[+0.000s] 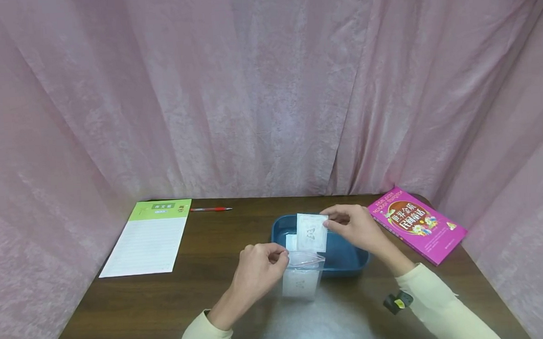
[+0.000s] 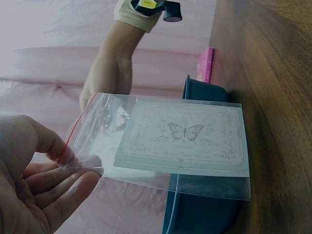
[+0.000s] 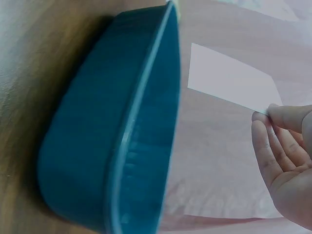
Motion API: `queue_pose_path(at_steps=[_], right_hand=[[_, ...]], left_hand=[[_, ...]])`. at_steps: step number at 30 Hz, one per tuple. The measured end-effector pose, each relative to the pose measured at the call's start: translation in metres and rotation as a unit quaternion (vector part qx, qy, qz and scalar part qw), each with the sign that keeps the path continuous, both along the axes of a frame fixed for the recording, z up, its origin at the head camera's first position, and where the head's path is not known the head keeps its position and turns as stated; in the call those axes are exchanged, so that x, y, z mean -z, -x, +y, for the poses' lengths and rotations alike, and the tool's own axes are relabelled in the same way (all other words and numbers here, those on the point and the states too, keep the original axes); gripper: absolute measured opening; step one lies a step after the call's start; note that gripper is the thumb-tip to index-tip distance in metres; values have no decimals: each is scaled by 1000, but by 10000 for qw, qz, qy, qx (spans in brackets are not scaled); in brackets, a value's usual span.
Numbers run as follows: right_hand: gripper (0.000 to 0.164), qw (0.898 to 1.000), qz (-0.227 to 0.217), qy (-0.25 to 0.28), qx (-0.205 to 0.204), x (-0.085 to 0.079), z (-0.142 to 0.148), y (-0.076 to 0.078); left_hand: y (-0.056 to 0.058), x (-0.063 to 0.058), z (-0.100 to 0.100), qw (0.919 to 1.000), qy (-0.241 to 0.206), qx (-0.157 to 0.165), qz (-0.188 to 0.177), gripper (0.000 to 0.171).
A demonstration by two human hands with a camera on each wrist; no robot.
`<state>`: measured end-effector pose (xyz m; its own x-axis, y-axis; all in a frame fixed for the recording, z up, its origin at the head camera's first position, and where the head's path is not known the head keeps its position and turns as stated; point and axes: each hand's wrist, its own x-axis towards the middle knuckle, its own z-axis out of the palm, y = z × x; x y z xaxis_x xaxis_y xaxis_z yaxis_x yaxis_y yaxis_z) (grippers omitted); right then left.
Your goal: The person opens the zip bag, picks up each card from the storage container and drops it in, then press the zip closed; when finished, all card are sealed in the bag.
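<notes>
My left hand (image 1: 260,267) pinches the top corner of a clear zip bag (image 2: 109,122) with a red line along its mouth. Inside the bag lies a white card (image 2: 183,139) printed with a butterfly and an ornate border. Between thumb and fingers, my right hand (image 1: 353,228) holds a second white butterfly card (image 1: 311,232) by its edge, just above the bag's mouth. Its blank back faces the right wrist view. Behind and below both hands sits a blue plastic basin (image 1: 345,255), with another white piece (image 1: 291,241) showing inside it, partly hidden by the held card.
A lined writing pad (image 1: 151,242) with a green header lies at the left of the wooden table (image 1: 122,313). Beside it is a red pen (image 1: 211,209). At the right lies a pink book (image 1: 417,225). Pink curtains (image 1: 258,88) hang around the table's far sides.
</notes>
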<state>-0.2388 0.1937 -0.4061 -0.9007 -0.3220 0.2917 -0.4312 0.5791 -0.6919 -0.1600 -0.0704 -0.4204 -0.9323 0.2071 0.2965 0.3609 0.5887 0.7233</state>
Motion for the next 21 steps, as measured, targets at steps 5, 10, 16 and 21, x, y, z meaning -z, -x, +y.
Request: queue_pose_path(at_steps=[5, 10, 16, 21], right_hand=[[21, 9998, -75, 180, -6, -16, -2, -10], [21, 9993, 229, 301, -39, -30, -4, -18], [22, 9980, 526, 349, 32, -45, -5, -29], [23, 9964, 725, 426, 95, -56, -5, -38]], left_hand=[[0, -1, 0, 10000, 26, -26, 25, 17], [0, -2, 1, 10000, 21, -42, -41, 18], [-1, -2, 1, 10000, 39, -50, -22, 17], [0, -1, 0, 9999, 55, -68, 142, 16]])
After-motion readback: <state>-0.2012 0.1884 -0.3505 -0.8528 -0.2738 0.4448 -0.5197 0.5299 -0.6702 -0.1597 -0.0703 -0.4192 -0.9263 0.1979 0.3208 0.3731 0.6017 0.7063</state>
